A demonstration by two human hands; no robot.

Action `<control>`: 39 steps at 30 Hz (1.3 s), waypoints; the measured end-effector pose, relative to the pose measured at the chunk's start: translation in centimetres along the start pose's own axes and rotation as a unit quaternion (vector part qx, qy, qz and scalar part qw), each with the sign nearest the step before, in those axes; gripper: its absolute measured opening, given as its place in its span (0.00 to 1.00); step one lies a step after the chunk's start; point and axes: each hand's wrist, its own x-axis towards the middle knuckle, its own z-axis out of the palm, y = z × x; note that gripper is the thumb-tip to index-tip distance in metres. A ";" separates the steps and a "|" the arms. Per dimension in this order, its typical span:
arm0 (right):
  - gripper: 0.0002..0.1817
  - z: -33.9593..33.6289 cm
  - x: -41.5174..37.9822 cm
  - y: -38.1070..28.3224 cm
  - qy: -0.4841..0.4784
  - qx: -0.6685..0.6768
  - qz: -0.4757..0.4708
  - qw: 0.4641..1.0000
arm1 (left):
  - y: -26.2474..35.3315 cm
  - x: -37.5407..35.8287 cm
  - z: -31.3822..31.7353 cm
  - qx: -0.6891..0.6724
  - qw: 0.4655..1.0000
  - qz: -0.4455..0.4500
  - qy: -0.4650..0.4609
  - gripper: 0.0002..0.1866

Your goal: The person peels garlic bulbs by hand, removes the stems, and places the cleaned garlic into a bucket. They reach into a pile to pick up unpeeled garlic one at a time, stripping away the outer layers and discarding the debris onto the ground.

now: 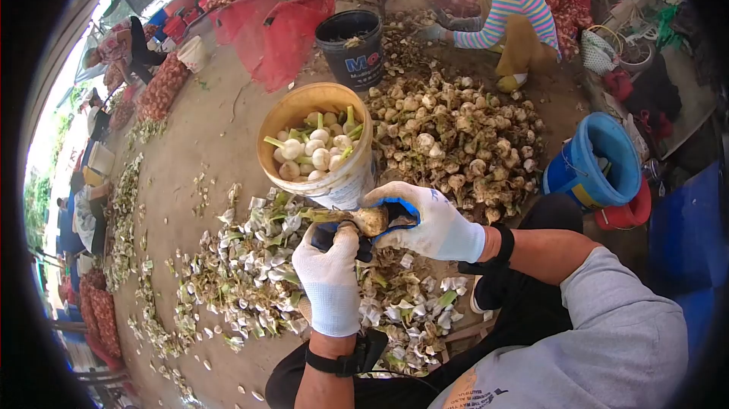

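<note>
Both my hands wear white gloves with dark, blue-edged palms. Between them is an unpeeled garlic bulb, brownish, its stem pointing left. My left hand is closed on it from below, near the stem. From the right, the thumb and fingers of my right hand close round the bulb's side; the fingertips are partly hidden. Just beyond stands a yellowish bucket holding cleaned white garlic bulbs with short green stems. Peeled skins and leaf scraps cover the ground beneath my hands.
A heap of unpeeled garlic lies ahead to the right. Behind the bucket stands a black bucket; a blue bucket is at right. Another person crouches beyond the heap. Red net sacks lie farther off.
</note>
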 end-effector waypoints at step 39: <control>0.32 -1.2 0.4 1.4 -0.017 0.269 0.178 0.947 | -1.5 0.3 -0.4 0.098 0.992 0.065 -0.035 0.09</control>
